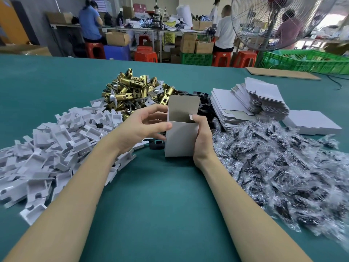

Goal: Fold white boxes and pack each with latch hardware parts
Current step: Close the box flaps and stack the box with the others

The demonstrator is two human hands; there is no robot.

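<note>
A folded white box stands upright at the table's middle, its top flap raised and its mouth open. My right hand grips its right side, thumb at the rim. My left hand is at the box's left side, fingers curled and touching its left wall. Behind the box lies a heap of brass latch bodies. White cardboard inserts are piled at the left. Clear bags of black screws spread at the right. Flat white box blanks are stacked at the back right.
Black metal plates lie behind the box. A flat brown cardboard sheet and green crates sit at the far right edge. A large fan stands beyond. Several people work at benches in the background. Green table lies between my arms.
</note>
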